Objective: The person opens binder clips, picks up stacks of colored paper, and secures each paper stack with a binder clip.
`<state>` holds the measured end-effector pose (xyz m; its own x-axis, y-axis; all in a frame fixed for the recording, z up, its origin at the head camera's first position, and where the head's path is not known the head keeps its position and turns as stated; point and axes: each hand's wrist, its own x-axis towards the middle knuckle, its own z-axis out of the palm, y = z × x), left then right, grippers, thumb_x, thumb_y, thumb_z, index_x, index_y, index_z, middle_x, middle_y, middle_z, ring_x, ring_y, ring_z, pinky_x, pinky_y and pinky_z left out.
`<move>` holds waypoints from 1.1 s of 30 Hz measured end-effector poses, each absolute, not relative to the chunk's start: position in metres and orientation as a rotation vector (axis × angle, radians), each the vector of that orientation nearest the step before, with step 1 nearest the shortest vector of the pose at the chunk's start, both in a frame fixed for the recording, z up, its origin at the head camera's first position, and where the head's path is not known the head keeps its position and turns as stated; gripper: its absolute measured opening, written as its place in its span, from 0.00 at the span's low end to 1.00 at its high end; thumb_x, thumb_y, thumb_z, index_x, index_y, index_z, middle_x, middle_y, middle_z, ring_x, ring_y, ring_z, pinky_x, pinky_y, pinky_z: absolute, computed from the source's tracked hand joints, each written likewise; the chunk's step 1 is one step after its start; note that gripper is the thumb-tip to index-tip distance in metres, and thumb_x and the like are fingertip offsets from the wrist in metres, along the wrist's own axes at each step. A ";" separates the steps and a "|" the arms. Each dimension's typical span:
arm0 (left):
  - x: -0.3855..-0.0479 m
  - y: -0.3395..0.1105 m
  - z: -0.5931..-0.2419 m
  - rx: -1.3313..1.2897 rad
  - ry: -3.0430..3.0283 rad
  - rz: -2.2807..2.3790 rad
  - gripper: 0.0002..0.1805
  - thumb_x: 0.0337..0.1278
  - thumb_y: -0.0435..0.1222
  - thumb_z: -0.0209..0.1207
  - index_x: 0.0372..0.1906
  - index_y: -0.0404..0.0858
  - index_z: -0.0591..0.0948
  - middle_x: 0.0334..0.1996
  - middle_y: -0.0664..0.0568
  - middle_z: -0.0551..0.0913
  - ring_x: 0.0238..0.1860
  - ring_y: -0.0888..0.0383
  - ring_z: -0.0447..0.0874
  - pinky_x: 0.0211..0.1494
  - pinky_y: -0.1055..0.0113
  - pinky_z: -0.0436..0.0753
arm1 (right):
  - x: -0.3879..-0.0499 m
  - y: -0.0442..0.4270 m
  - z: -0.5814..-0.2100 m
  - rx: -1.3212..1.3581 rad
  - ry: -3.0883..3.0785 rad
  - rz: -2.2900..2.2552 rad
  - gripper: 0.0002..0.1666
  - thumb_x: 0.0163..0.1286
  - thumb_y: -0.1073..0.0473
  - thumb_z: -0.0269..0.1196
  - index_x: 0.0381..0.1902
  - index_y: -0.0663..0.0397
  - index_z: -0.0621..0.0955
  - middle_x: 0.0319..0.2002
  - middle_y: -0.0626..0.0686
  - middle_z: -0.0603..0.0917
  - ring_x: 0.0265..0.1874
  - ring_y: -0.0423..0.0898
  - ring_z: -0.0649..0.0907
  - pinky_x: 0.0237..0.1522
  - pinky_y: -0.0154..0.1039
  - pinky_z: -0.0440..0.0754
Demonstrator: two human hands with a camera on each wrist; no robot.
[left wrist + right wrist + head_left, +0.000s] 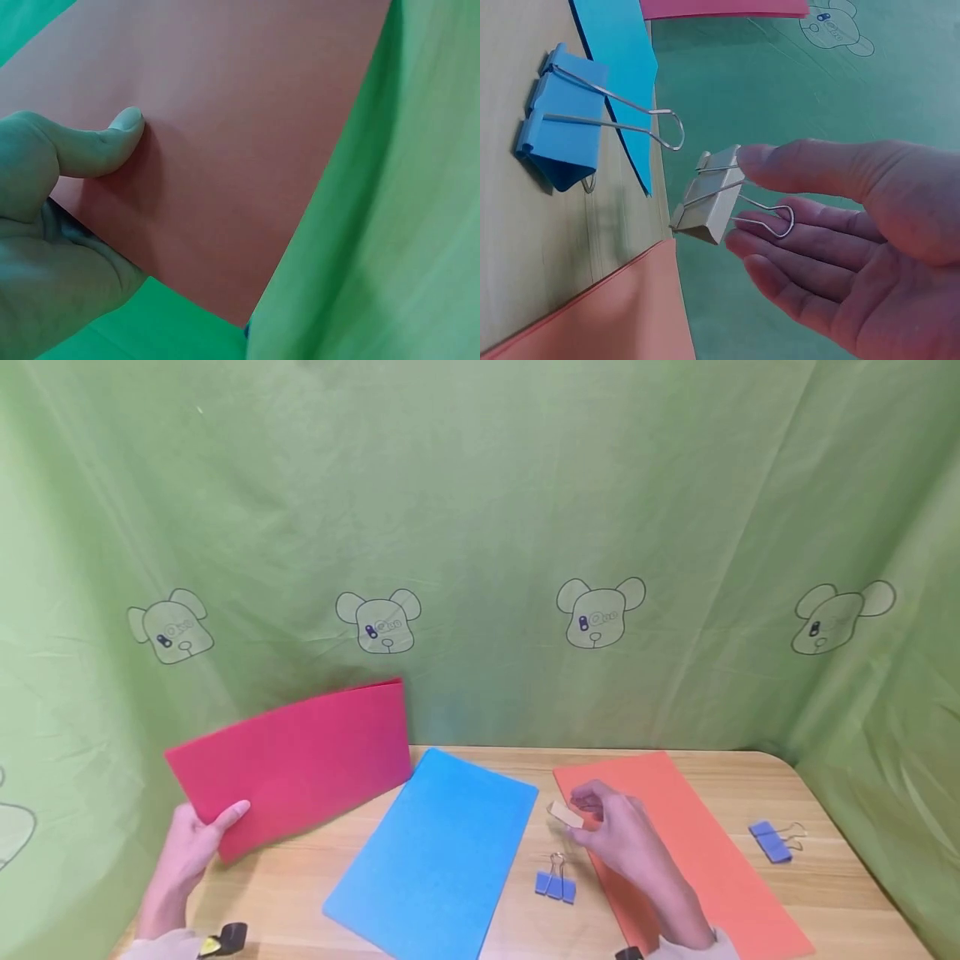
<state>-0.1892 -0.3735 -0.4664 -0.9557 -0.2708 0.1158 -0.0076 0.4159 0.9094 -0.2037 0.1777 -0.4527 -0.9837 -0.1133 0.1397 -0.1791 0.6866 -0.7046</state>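
At the left, my left hand [191, 843] grips the lower left corner of a stack of pink-red paper [300, 756]. Its thumb [112, 146] lies across the front of the sheets, while the other fingers are mostly hidden behind. The stack is tilted up, its far edges slightly parted. My right hand [626, 835] pinches a cream binder clip [716, 191] by its wire handles, thumb on one side and fingers on the other. The clip's mouth points left, towards the blue paper [442, 852], and holds nothing visible. Below the right hand lies orange paper [720, 860].
A blue binder clip [555, 887] sits on the wooden table [288, 881] between the blue and orange paper. Another blue binder clip [771, 842] lies right of the orange paper. A green curtain [480, 527] with bear-head drawings hangs behind and at both sides.
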 end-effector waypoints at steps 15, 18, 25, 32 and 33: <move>-0.187 -0.366 -0.447 0.131 -2.332 -1.688 0.04 0.70 0.31 0.62 0.41 0.32 0.84 0.28 0.61 0.86 0.29 0.66 0.86 0.36 0.73 0.83 | -0.204 0.184 -0.453 0.220 -2.788 1.123 0.31 0.58 0.65 0.77 0.59 0.63 0.81 0.52 0.61 0.87 0.48 0.59 0.86 0.52 0.55 0.84; -0.187 -0.363 -0.447 0.058 -2.264 -1.839 0.03 0.71 0.30 0.61 0.41 0.38 0.84 0.30 0.59 0.88 0.31 0.64 0.88 0.36 0.71 0.84 | -0.204 0.187 -0.453 0.232 -2.787 1.119 0.31 0.59 0.63 0.77 0.60 0.62 0.81 0.53 0.61 0.86 0.51 0.61 0.86 0.53 0.56 0.83; -0.190 -0.351 -0.450 -0.008 -2.186 -1.998 0.08 0.71 0.27 0.59 0.40 0.43 0.85 0.31 0.57 0.88 0.31 0.62 0.88 0.36 0.70 0.85 | -0.206 0.193 -0.454 0.237 -2.780 1.131 0.30 0.63 0.59 0.75 0.62 0.60 0.80 0.55 0.60 0.86 0.55 0.60 0.84 0.55 0.57 0.82; -0.197 -0.338 -0.454 -0.007 -2.229 -1.994 0.06 0.72 0.29 0.59 0.49 0.37 0.77 0.35 0.60 0.86 0.35 0.64 0.87 0.40 0.71 0.84 | -0.207 0.200 -0.453 0.241 -2.756 1.161 0.30 0.65 0.56 0.74 0.63 0.59 0.80 0.55 0.60 0.86 0.55 0.60 0.85 0.56 0.57 0.82; -0.197 -0.337 -0.454 -0.004 -2.236 -1.988 0.08 0.72 0.30 0.59 0.50 0.37 0.75 0.36 0.60 0.85 0.35 0.64 0.87 0.41 0.71 0.84 | -0.207 0.201 -0.453 0.244 -2.749 1.165 0.30 0.65 0.56 0.74 0.62 0.59 0.80 0.55 0.59 0.86 0.55 0.60 0.85 0.55 0.57 0.82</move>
<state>-0.1973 -0.3367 -0.4545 -0.9888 -0.0971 0.1131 0.1010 0.1222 0.9874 -0.2075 0.2010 -0.4531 -0.9762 -0.0919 0.1962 -0.2049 0.6863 -0.6979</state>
